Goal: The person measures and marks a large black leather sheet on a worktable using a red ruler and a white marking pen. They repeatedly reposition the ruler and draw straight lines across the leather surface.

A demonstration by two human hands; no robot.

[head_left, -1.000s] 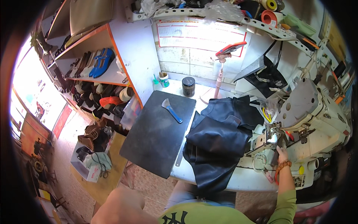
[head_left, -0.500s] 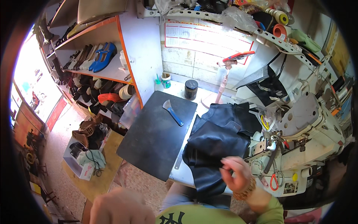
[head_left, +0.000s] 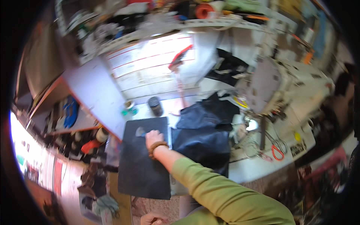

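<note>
My right hand (head_left: 153, 138) reaches across the cutting mat (head_left: 144, 168) and is closed on the blue handle of a knife (head_left: 140, 132). The knife's broad grey blade pokes out past my fingers over the mat, while most of the handle is hidden under them. A brown beaded bracelet circles that wrist. My left hand (head_left: 153, 218) is low at the bottom edge, blurred and partly cut off; what its fingers do is unclear. Beside the mat on the right lies a heap of black leather (head_left: 202, 140), with my right forearm passing over its near part. A metal ruler (head_left: 169, 138) runs between mat and leather.
A dark jar (head_left: 155, 106) and a small tub (head_left: 130, 107) stand behind the mat. A phone on a stand (head_left: 180, 58) rises at the back. To the right are a sewing machine (head_left: 296, 84) and red-handled scissors (head_left: 277, 152). Shoe shelves (head_left: 69, 112) line the left.
My right hand has moved from over the leather, forward and left, and taken hold of the knife. My left hand has shifted right along the bottom edge. The whole view has turned and tilted.
</note>
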